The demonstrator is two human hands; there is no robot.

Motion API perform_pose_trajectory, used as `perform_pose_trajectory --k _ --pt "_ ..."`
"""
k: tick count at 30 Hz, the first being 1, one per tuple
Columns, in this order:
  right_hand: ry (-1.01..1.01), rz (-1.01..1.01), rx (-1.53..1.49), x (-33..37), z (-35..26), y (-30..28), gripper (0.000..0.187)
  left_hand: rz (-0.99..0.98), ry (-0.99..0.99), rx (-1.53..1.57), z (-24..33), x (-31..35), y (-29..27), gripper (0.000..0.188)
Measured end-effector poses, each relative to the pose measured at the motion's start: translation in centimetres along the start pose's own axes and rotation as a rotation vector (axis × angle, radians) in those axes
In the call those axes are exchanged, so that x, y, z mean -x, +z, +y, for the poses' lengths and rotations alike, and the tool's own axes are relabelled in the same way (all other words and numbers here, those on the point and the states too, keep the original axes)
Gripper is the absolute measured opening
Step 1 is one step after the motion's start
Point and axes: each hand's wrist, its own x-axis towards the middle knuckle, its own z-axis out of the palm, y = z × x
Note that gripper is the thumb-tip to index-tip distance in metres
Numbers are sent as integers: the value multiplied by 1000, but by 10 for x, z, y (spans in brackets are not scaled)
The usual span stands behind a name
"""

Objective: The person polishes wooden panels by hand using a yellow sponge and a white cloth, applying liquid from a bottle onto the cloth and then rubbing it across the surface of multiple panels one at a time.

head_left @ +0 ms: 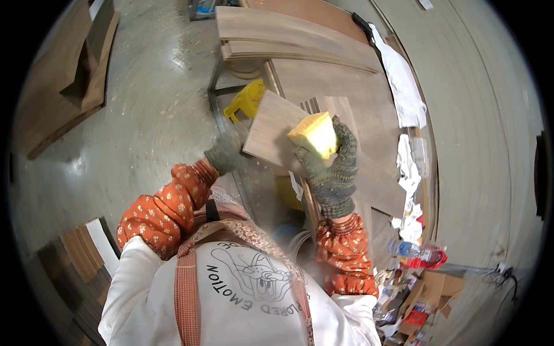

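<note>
Gloved right hand (332,179) with thumb and fingers closed partway around a yellow sponge (313,134), over a wooden board (272,124); the blurred left hand (226,151) is near the board's corner, its finger opening and any hold indiscernible; work appears unfinished, though how much surface is done cannot be told; other panels (300,34) lie beyond

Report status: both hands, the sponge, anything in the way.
Right hand gripping yellow sponge. Left hand blurred beside wooden board, contact unclear. Sponge at board's right side, touch unclear. Stacked boards beyond, apart from sponge.
</note>
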Motion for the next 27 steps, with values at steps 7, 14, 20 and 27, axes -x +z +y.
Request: perform_pose_trajectory --k 7,14,20,27 --pt "-515 94 581 22 32 66 59 -129 46 415 -3 -23 -33 38" --pt "-300 287 783 67 47 -29 50 162 -515 869 72 -58 -21 37" --pt "-210 521 786 83 43 -41 47 168 -474 617 72 -59 -17 40" --pt "-429 383 747 46 66 -3 55 239 -383 361 97 -57 -26 30"
